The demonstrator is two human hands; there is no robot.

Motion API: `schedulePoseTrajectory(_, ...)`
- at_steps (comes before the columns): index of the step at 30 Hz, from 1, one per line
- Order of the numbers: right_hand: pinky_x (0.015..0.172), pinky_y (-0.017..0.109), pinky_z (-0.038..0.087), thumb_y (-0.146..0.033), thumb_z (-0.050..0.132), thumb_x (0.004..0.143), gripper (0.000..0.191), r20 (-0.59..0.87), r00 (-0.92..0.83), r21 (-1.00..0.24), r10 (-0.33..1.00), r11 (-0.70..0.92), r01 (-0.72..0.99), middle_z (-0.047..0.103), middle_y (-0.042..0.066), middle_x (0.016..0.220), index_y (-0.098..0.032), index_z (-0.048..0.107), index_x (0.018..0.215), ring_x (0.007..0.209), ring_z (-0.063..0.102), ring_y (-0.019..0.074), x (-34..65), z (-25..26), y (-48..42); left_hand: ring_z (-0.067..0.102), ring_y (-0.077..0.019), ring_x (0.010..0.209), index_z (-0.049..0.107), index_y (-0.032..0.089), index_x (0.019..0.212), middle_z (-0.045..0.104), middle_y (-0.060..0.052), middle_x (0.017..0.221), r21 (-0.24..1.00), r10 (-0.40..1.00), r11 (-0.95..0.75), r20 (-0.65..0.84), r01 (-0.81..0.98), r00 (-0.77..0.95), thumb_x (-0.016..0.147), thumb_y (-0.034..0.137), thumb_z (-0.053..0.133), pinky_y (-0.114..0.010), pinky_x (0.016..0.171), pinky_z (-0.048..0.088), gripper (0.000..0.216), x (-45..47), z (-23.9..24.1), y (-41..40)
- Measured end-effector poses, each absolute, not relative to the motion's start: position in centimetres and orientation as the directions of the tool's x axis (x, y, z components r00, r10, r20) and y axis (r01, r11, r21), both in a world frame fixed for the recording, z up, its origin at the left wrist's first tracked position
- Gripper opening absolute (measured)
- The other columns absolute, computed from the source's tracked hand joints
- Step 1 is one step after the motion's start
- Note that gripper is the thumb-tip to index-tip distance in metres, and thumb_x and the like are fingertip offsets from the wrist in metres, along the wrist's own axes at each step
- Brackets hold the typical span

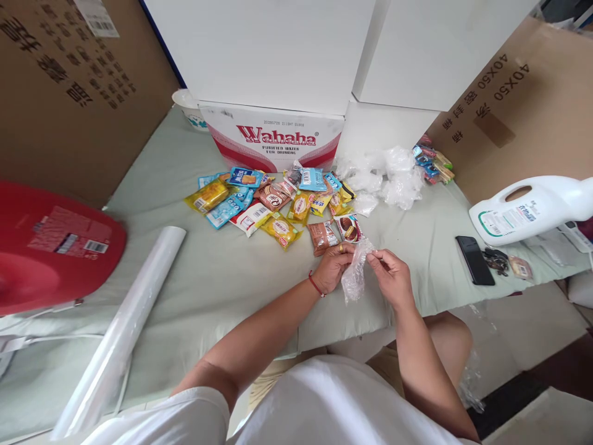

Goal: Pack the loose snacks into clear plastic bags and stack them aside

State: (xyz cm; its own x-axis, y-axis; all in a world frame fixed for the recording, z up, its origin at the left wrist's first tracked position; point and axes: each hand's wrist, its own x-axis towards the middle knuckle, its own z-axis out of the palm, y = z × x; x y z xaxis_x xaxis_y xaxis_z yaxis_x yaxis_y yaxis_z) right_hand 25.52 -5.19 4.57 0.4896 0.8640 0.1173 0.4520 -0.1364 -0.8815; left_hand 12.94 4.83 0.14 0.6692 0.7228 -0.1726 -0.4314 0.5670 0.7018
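Note:
Between my two hands hangs a crumpled clear plastic bag [354, 278], over the near edge of the cloth-covered table. My left hand [334, 267] has its fingers closed on the bag's left upper side. With thumb and fingers pinched, my right hand [390, 272] grips its top right. Just beyond my left hand lie a brown snack packet [322, 237] and a white-and-brown packet [348, 228]. A heap of wrapped snacks, with a yellow packet [280, 230] and a light blue packet [224, 211] among them, spreads farther back to the left.
Crumpled clear bags [393, 176] pile up behind, beside small wrapped packets [433, 162]. A Wahaha carton [275, 139] stands at the back. To the left are a film roll [125, 327] and a red container [55, 247]; to the right, a phone [475, 261] and a white jug [528, 210].

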Motion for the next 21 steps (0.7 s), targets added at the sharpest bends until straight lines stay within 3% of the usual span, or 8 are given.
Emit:
schedulePoseTrajectory(4, 0.077, 0.033, 0.051, -0.052, 0.060, 0.093, 0.028, 0.115, 0.539, -0.846, 0.834, -0.202, 0.493, 0.070, 0.002, 0.083, -0.026, 0.070, 0.089, 0.079, 0.064, 0.0207, 26.0, 4.8, -5.8, 0.052, -0.0111, 0.070, 0.064, 0.016, 0.067, 0.061, 0.000, 0.077, 0.682, 0.704, 0.581, -0.147, -0.444, 0.695, 0.063, 0.036, 0.087, -0.026, 0.067, 0.039, 0.031, 12.6, 0.4, 5.2)
schedulePoseTrajectory(9, 0.068, 0.030, 0.047, -0.054, 0.056, 0.096, 0.034, 0.002, 0.387, -0.889, 0.922, -0.176, 0.424, 0.066, 0.000, 0.076, -0.025, 0.065, 0.082, 0.072, 0.060, 0.0189, 26.2, 4.8, -5.8, 0.060, -0.0145, 0.081, 0.074, 0.018, 0.096, 0.068, -0.003, 0.093, 0.677, 0.593, 0.642, -0.142, -0.360, 0.793, 0.066, 0.049, 0.091, -0.029, 0.076, 0.044, 0.047, 12.6, 0.3, 4.9)
schedulePoseTrajectory(13, 0.063, 0.029, 0.044, -0.054, 0.058, 0.095, 0.033, -0.064, 0.337, -0.899, 0.939, -0.201, 0.390, 0.062, -0.001, 0.069, -0.025, 0.068, 0.082, 0.065, 0.055, 0.0175, 25.8, 4.5, -5.6, 0.058, -0.0130, 0.076, 0.071, 0.015, 0.080, 0.066, 0.000, 0.079, 0.722, 0.635, 0.578, -0.106, -0.380, 0.765, 0.061, 0.047, 0.094, -0.029, 0.077, 0.044, 0.044, 12.9, -0.2, 4.7)
schedulePoseTrajectory(17, 0.069, 0.032, 0.046, -0.050, 0.059, 0.094, 0.028, 0.041, 0.471, -0.877, 0.881, -0.194, 0.440, 0.064, 0.001, 0.076, -0.027, 0.073, 0.088, 0.072, 0.059, 0.0198, 26.3, 4.4, -6.3, 0.058, -0.0107, 0.076, 0.067, 0.016, 0.077, 0.066, 0.001, 0.082, 0.696, 0.722, 0.562, -0.150, -0.446, 0.676, 0.060, 0.045, 0.095, -0.027, 0.076, 0.044, 0.043, 12.9, -0.1, 5.3)
schedulePoseTrajectory(21, 0.086, 0.035, 0.051, -0.045, 0.060, 0.094, 0.024, 0.229, 0.627, -0.900, 0.744, -0.084, 0.429, 0.065, 0.006, 0.104, -0.026, 0.069, 0.083, 0.101, 0.063, 0.0231, 26.7, 4.5, -6.8, 0.064, -0.0164, 0.088, 0.059, 0.019, 0.080, 0.069, -0.002, 0.092, 0.648, 0.718, 0.595, -0.162, -0.476, 0.677, 0.063, 0.050, 0.092, -0.028, 0.077, 0.046, 0.048, 12.9, 0.5, 5.5)
